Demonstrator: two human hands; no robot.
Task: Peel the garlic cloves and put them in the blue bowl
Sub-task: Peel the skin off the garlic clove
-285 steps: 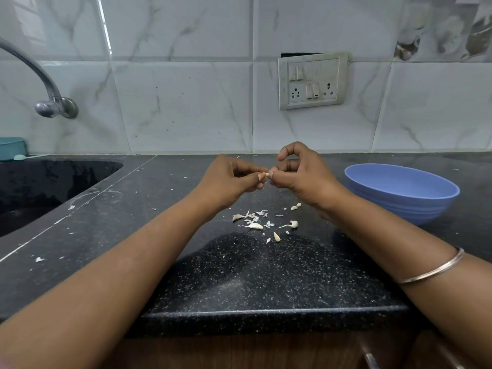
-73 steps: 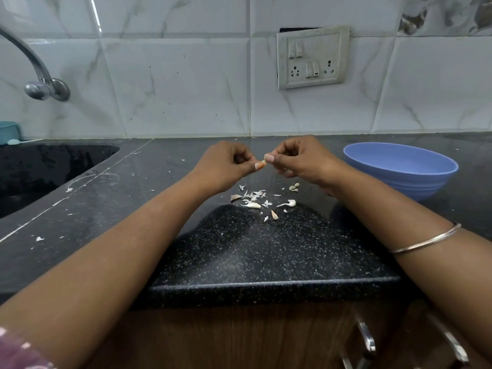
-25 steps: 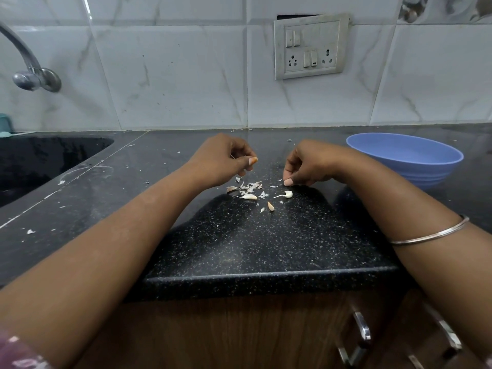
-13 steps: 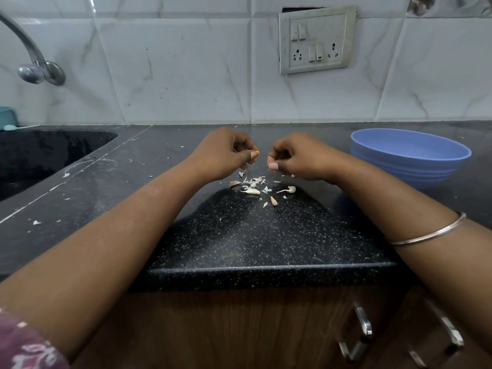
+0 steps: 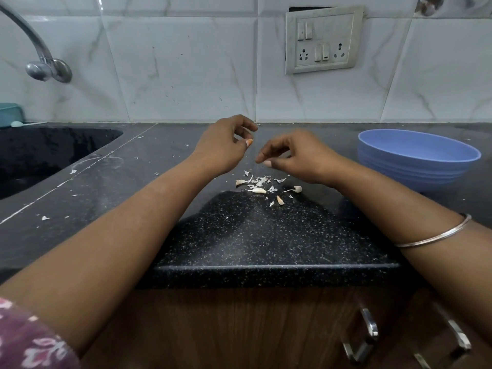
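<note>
Head view, showing both hands raised just above a black speckled countertop (image 5: 266, 243); the left hand (image 5: 221, 147) hung above and slightly left of a small litter of garlic skins (image 5: 257, 181), its fingers loosely curled, the tip of thumb and forefinger drawn together around something pale orange at the fingertip; whether this was a sliver of clove or merely a painted nail could not be told; the right hand (image 5: 295, 155) hung just beside it, directly over the litter, fingers curled downward with thumb and forefinger nearly meeting, and no clove was plainly visible between them, so its contents could not be stated either. The two hands were apart, not touching; their position over the skins was probably chosen so that peelings fell in one heap. Several unpeeled or partly peeled garlic cloves (image 5: 257, 190) lay among the skins, one with a thin tail (image 5: 296, 189) to the right and one small piece (image 5: 279, 200) nearer the counter's edge. The blue bowl (image 5: 418, 158) stood well apart to the right, within reach of the right hand; its interior was hidden by the low viewing angle, so the number of cloves inside could not be told. A sink (image 5: 53, 153) occupied the far left, a tap (image 5: 40, 62) above it, and a switch plate (image 5: 323, 39) was fixed to the tiled wall; a bangle (image 5: 436, 235) circled the right forearm.
</note>
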